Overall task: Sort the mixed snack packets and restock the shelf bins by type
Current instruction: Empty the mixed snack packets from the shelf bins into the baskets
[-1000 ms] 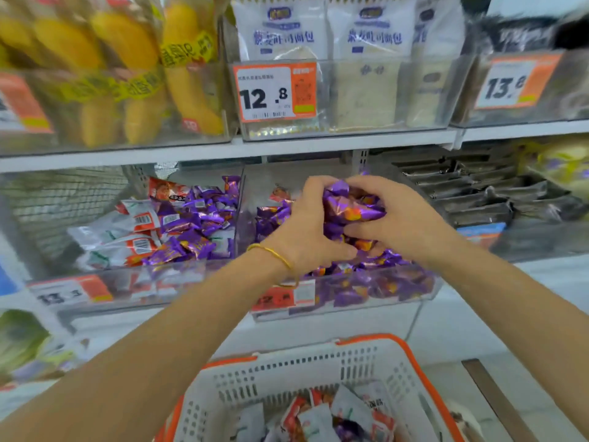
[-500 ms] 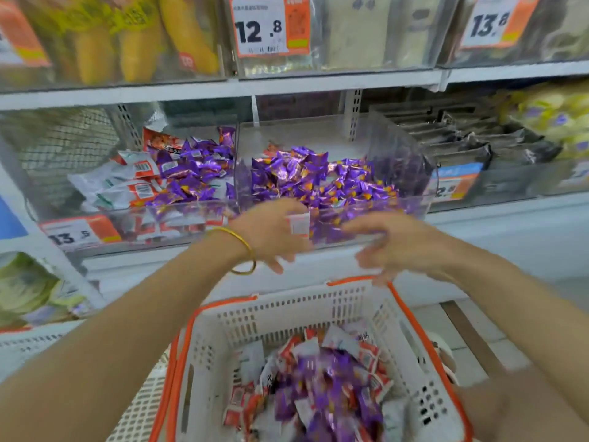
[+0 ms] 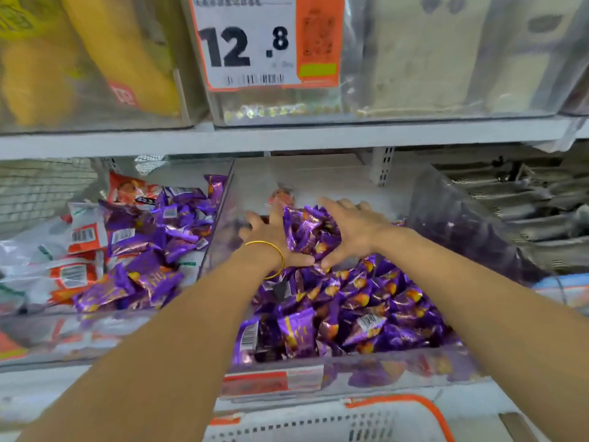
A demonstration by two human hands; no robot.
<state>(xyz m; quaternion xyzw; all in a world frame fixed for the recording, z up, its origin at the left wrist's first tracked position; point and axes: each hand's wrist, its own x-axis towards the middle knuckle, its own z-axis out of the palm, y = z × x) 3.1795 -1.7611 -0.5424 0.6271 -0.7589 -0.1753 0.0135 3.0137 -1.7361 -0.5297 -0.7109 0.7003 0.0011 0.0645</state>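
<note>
A clear middle bin [image 3: 366,368] on the lower shelf holds a heap of purple snack packets [image 3: 366,307]. Both my hands are inside it, over the back of the heap. My left hand [image 3: 271,237], with a gold bangle at the wrist, and my right hand [image 3: 357,231] press a bunch of purple packets [image 3: 309,231] between their palms. The fingers of both look straight and spread, and the thumbs meet under the bunch. The left bin [image 3: 95,333] holds purple packets mixed with white-and-red packets [image 3: 79,272].
A white basket with an orange rim [image 3: 382,419] sits below the shelf at the bottom edge. The upper shelf board [image 3: 287,138] hangs close above the bins, with a 12.8 price tag [image 3: 255,43]. Dark packets [image 3: 516,202] fill the right bin.
Half a second ago both hands hung over the basket holding nothing I could see. They have since gone up and forward into the middle bin, with purple packets between them. The view has moved closer.
</note>
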